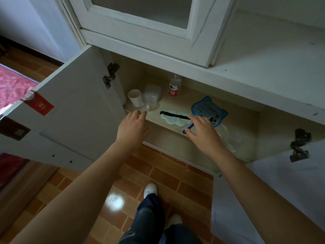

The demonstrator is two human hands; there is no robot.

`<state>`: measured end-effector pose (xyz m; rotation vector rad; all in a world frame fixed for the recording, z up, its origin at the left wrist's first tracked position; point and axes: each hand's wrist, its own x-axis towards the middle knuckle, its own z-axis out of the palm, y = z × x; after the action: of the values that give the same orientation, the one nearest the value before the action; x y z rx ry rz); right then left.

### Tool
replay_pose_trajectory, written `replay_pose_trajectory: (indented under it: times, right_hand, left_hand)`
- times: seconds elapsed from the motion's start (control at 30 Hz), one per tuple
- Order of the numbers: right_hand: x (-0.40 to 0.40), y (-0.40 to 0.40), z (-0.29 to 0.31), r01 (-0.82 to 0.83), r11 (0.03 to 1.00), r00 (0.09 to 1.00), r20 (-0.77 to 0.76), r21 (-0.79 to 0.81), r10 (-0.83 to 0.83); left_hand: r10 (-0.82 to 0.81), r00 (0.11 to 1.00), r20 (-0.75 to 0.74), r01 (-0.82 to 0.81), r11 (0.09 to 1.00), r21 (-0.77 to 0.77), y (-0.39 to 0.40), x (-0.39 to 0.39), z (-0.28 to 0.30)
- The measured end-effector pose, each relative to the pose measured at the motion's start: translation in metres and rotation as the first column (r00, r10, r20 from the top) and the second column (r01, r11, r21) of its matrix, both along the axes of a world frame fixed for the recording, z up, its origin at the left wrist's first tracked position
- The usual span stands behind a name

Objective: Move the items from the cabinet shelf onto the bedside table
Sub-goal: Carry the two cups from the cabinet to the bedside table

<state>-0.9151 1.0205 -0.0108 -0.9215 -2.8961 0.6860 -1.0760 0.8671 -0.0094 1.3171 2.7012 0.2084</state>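
Observation:
On the open cabinet's beige shelf (175, 103) stand a white cup (135, 98), a clear plastic container (152, 95) and a bottle with a red label (175, 86). A pale blue eye mask with a black strap (173, 118) lies near the shelf's front edge. Beside it lies a blue cat-shaped hand fan (208, 107). My left hand (132, 127) reaches with straight fingers to the shelf's front edge, below the cup, holding nothing. Fingers spread, my right hand (202, 130) hovers over the fan's handle and the mask's right end, and also holds nothing.
The left cabinet door (70, 111) swings out wide, with a red sticker on it. The right door (290, 173) is open too. A glass-fronted upper cabinet (140, 23) overhangs the shelf. A pink bed cover (12, 88) shows at far left. My feet stand on brown floor tiles.

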Motion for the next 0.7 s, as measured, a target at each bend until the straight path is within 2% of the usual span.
replay_pose_trajectory:
  times: [0.37,0.53,0.7]
  right_hand:
    - [-0.051,0.027,-0.055,0.061,0.998,0.998,-0.022,-0.015,-0.062]
    - [-0.056,0.039,-0.127,0.021,1.000,0.996,-0.087,0.023,-0.019]
    - [-0.066,0.050,-0.205,0.042,0.997,0.976,-0.217,0.064,-0.027]
  left_hand:
    - [-0.030,1.000,0.001,0.030,0.999,0.028,0.032,-0.051,-0.049]
    - [-0.029,1.000,0.002,0.029,0.998,0.049,0.049,-0.056,-0.124]
    - [-0.013,0.999,-0.044,0.020,0.987,0.157,0.067,-0.063,-0.210]
